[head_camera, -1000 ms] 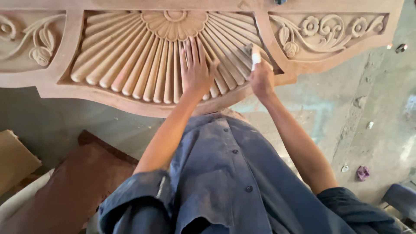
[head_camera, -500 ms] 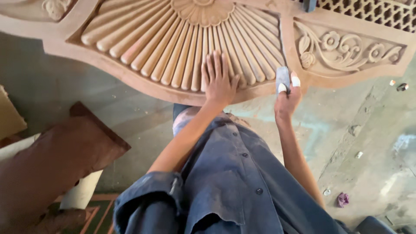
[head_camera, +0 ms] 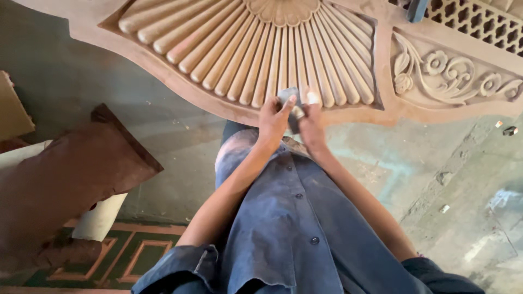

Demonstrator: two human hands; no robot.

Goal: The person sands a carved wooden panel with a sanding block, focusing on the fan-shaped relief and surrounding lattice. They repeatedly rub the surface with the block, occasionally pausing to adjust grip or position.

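Observation:
A large carved wooden panel (head_camera: 348,114) spans the top of the view, with a fan of raised ribs (head_camera: 245,49) in the middle and a floral scroll carving (head_camera: 452,73) on its right. Both hands meet at the panel's lower edge, below the ribs. My left hand (head_camera: 273,117) and my right hand (head_camera: 311,122) together grip a small grey piece of sandpaper (head_camera: 289,98), folded between the fingers. A white wrap shows on a right fingertip (head_camera: 312,97). My blue shirt fills the lower middle.
A brown cushion (head_camera: 60,179) lies on a white block (head_camera: 101,218) at the left, over a green patterned mat (head_camera: 125,253). Dusty concrete floor (head_camera: 463,185) with small debris lies to the right. A lattice wooden piece (head_camera: 479,22) sits at the top right.
My left hand lifted off the ribs and came to my right hand; both now grip the sandpaper at the panel's lower edge. The view has shifted, so the panel appears higher and farther left.

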